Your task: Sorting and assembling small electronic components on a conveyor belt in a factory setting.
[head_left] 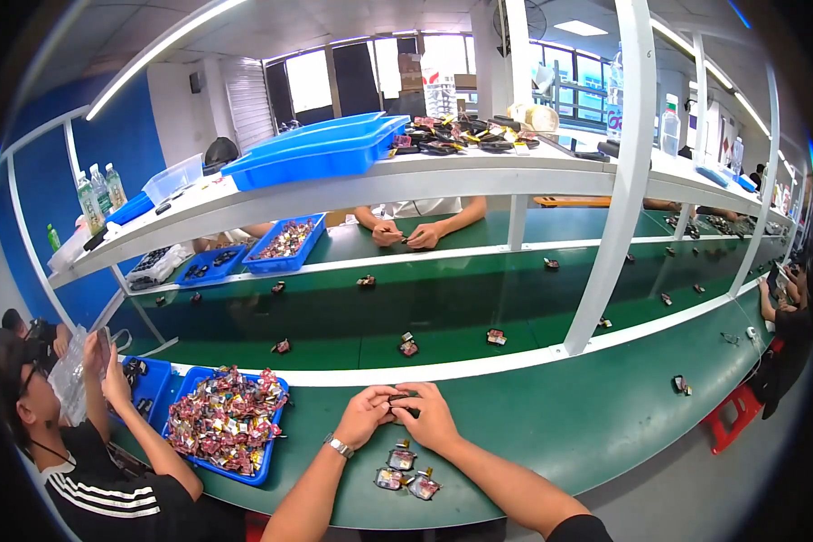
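Above the green worktop [515, 425], my left hand [361, 417] and my right hand [432, 419] meet with fingers pinched together. Between the fingertips is a small dark piece [396, 398], mostly covered by the fingers, so its exact kind cannot be made out. Just below the hands lie three small flat electronic assemblies: one with a yellow tab [402, 459], another to its lower left [388, 479] and a third to the lower right [424, 487]. Left of my left hand stands a blue tray [264, 468] heaped with reddish circuit-board pieces [226, 417].
A green conveyor belt [452, 316] carrying scattered assemblies [496, 337] runs behind a white rail. White posts [610, 217] and a shelf [479, 172] with blue trays [312, 154] rise above. A co-worker [90, 452] sits at left holding a phone; another person's hands [406, 236] work opposite.
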{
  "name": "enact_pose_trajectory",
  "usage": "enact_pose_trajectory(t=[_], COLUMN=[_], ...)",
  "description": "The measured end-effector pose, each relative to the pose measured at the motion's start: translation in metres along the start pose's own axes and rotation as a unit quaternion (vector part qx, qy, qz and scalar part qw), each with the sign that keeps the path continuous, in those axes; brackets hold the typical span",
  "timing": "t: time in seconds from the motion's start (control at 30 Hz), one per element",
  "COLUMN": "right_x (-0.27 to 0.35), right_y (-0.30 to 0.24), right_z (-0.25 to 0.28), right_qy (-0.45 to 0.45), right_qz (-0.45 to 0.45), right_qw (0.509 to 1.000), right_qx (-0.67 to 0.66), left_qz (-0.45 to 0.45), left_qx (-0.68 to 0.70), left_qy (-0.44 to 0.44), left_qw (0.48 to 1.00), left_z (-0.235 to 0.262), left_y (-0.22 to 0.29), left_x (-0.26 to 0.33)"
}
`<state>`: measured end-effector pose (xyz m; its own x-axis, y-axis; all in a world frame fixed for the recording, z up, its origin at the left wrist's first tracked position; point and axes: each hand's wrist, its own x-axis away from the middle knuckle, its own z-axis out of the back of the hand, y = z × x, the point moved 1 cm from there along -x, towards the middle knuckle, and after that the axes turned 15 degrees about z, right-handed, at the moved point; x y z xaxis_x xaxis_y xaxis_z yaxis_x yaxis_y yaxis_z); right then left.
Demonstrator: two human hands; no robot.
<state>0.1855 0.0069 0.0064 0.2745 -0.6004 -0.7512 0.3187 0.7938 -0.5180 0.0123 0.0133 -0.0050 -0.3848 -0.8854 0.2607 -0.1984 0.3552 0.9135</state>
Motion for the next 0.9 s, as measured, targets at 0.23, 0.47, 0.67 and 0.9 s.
enact_pose_trajectory(t=[0.23,0.47,0.67,0.9], right_x=[0.009,0.003,-0.001,-0.003], right_y=[0.019,0.006,-0.002,0.007], right_z=[-0.006,0.001,0.002,0.002], right_qy=[-0.003,-0.05,-0.032,-0.03], right_qz=[-0.113,-0.039,-0.014,0.004], right_qw=[0.984,0.997,0.998,0.998], right_qx=[-0.135,-0.048,-0.057,-0.048], left_qz=[0.015,-0.001,-0.024,-0.021], left_qx=[-0.006,-0.003,0.008,0.003], left_qy=[0.014,0.005,0.005,0.011], left_qw=[1.0,1.0,1.0,1.0], left_z=[-0.006,-0.003,0.001,-0.002], left_y=[0.003,0.002,-0.002,0.001], left_x=[0.003,0.005,0.003,0.0])
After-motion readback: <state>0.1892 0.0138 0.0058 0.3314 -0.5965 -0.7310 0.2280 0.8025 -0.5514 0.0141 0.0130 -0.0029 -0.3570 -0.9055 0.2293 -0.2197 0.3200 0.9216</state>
